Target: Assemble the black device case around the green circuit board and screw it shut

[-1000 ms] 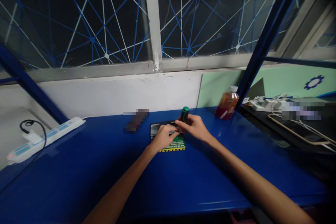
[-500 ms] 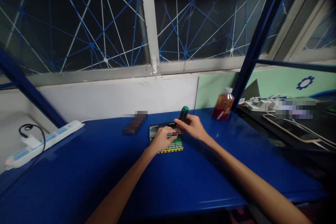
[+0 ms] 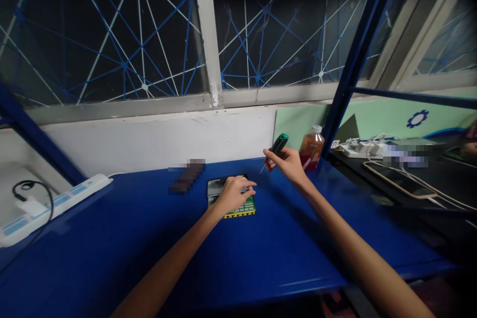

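Note:
My right hand (image 3: 285, 163) grips a screwdriver (image 3: 280, 143) with a green and black handle. Its thin shaft points down and left, and the tip is above the table, apart from the board. My left hand (image 3: 235, 193) rests over a green circuit board (image 3: 249, 207) with a yellow front edge. Thumb and forefinger of that hand stretch out to the right with a small gap between them. Behind and left of the board is a dark, shallow case part (image 3: 213, 187), partly covered by my left hand. Whether the board sits inside it, I cannot tell.
The blue table (image 3: 223, 263) also holds a blurred-out dark object (image 3: 187, 176), a white power strip (image 3: 80, 191) with a black cable at left, and a bottle of reddish drink (image 3: 311, 149) at back right. A phone (image 3: 398, 179) with white cables lies on the black surface beyond.
My right hand has lifted the screwdriver off the board and moved up and right. My left hand stays over the board, its fingertips no longer around the shaft. The view has shifted slightly.

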The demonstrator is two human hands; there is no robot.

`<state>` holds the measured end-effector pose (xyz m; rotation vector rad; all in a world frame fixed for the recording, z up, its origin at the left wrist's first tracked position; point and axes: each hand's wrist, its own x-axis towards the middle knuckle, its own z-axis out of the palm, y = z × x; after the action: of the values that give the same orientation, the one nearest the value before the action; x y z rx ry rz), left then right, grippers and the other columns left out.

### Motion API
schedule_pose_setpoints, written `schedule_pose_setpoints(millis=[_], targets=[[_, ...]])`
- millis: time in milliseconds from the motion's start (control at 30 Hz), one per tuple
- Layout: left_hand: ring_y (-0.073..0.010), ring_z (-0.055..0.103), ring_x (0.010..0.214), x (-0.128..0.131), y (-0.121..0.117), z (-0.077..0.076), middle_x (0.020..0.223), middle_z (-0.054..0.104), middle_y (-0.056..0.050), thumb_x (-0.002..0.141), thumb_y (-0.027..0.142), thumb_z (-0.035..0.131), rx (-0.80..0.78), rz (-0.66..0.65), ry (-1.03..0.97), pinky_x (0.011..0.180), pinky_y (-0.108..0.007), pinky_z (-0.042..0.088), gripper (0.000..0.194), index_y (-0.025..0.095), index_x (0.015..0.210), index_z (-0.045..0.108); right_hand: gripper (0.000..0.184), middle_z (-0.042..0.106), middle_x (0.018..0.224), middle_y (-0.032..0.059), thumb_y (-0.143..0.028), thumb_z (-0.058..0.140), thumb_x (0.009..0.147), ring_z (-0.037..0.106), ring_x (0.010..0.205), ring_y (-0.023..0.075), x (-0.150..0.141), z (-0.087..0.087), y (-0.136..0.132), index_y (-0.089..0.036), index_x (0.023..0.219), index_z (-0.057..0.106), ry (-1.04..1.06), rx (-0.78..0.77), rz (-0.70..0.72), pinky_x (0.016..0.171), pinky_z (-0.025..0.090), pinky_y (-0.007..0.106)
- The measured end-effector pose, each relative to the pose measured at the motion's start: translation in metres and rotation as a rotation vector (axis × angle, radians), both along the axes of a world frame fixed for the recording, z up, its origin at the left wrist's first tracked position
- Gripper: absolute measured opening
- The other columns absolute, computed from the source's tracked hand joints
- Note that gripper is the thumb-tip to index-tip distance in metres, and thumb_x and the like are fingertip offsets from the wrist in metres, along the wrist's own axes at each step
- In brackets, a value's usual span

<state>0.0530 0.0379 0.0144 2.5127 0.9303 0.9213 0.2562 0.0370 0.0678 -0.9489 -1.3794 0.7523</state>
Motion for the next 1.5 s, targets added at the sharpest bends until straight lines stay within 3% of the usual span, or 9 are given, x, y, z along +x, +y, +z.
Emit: schedule_pose_setpoints(millis=[133,300,433,567,733,833,933,1067,1500], targets=[[-0.0194,0.066,0.086,0.016,0.007,0.005,0.087,0.075,-0.002,0.081,0.018,0.068,-0.028,-0.034,0.063,0.084,-0.03,0.048,0.02,0.02,0.1,0.074,0.039,0.065,0.055,0.0054,-0.052,0.068,0.076,0.061,0.046,0.017,0.011,0.001,0.003,-0.015,0.064,0.063,-0.076,0.035,-0.175,0.05,0.05,0.03],[-0.0206,0.068,0.087,0.032,0.016,0.007,0.095,0.075,-0.003,0.081,0.027,0.068,-0.103,0.024,0.137,0.082,-0.029,0.049,0.022,0.021,0.101,0.074,0.044,0.065,0.05,0.0046,-0.054,0.061,0.079,0.065,0.049,0.0191,0.014,0.0,0.001,-0.016,0.059,0.063,-0.251,0.02,-0.382,0.056,0.05,0.028],[-0.0214,0.067,0.093,0.021,0.012,0.013,0.103,0.074,-0.004,0.085,0.028,0.062,-0.074,0.017,0.074,0.087,-0.031,0.049,0.021,0.022,0.101,0.074,0.04,0.066,0.053,0.005,-0.052,0.062,0.079,0.067,0.052,0.0208,0.011,-0.003,0.0,-0.016,0.061,0.063,-0.29,-0.017,-0.317,0.057,0.05,0.029],[-0.0211,0.066,0.093,-0.016,0.0,0.024,0.1,0.074,-0.004,0.086,0.027,0.059,-0.044,0.035,-0.003,0.086,-0.033,0.049,0.021,0.023,0.1,0.075,0.036,0.068,0.059,0.0059,-0.051,0.064,0.078,0.067,0.052,0.021,-0.002,-0.004,-0.006,-0.016,0.069,0.062,-0.329,-0.002,-0.183,0.055,0.051,0.031],[-0.0208,0.067,0.091,-0.072,-0.019,0.033,0.097,0.074,-0.006,0.086,0.028,0.059,-0.075,0.036,-0.02,0.086,-0.033,0.05,0.02,0.021,0.094,0.075,0.036,0.069,0.064,0.0061,-0.052,0.066,0.079,0.066,0.053,0.0188,-0.037,-0.002,-0.026,-0.017,0.073,0.058,-0.289,-0.017,0.054,0.052,0.05,0.03],[-0.0215,0.066,0.094,-0.089,-0.027,0.034,0.097,0.074,-0.007,0.085,0.031,0.061,-0.101,0.06,-0.056,0.087,-0.034,0.05,0.02,0.019,0.092,0.075,0.037,0.069,0.064,0.0053,-0.053,0.063,0.081,0.064,0.051,0.0166,-0.062,0.001,-0.039,-0.018,0.072,0.056,-0.309,-0.033,0.15,0.05,0.048,0.028],[-0.0228,0.066,0.095,-0.087,-0.032,0.032,0.097,0.074,-0.009,0.083,0.028,0.063,-0.124,0.041,-0.084,0.088,-0.035,0.05,0.019,0.017,0.092,0.075,0.036,0.064,0.055,0.0016,-0.052,0.062,0.082,0.061,0.049,0.0147,-0.08,0.002,-0.045,-0.019,0.069,0.054,-0.405,-0.003,0.164,0.049,0.043,0.027],[-0.0217,0.067,0.094,-0.075,-0.035,0.023,0.097,0.074,-0.007,0.082,0.023,0.064,-0.131,-0.042,-0.051,0.088,-0.034,0.049,0.018,0.018,0.095,0.074,0.038,0.061,0.053,0.0006,-0.051,0.06,0.082,0.055,0.05,0.013,-0.085,-0.003,-0.045,-0.019,0.064,0.051,-0.539,0.071,0.058,0.047,0.036,0.027],[-0.0196,0.068,0.09,-0.062,-0.038,0.01,0.091,0.075,-0.005,0.081,0.016,0.064,-0.1,-0.022,-0.057,0.084,-0.031,0.05,0.011,0.017,0.086,0.074,0.037,0.053,0.052,-0.0027,-0.048,0.06,0.082,0.044,0.049,0.0098,-0.086,-0.017,-0.043,-0.019,0.062,0.049,-0.57,0.124,-0.013,0.047,0.031,0.026]])
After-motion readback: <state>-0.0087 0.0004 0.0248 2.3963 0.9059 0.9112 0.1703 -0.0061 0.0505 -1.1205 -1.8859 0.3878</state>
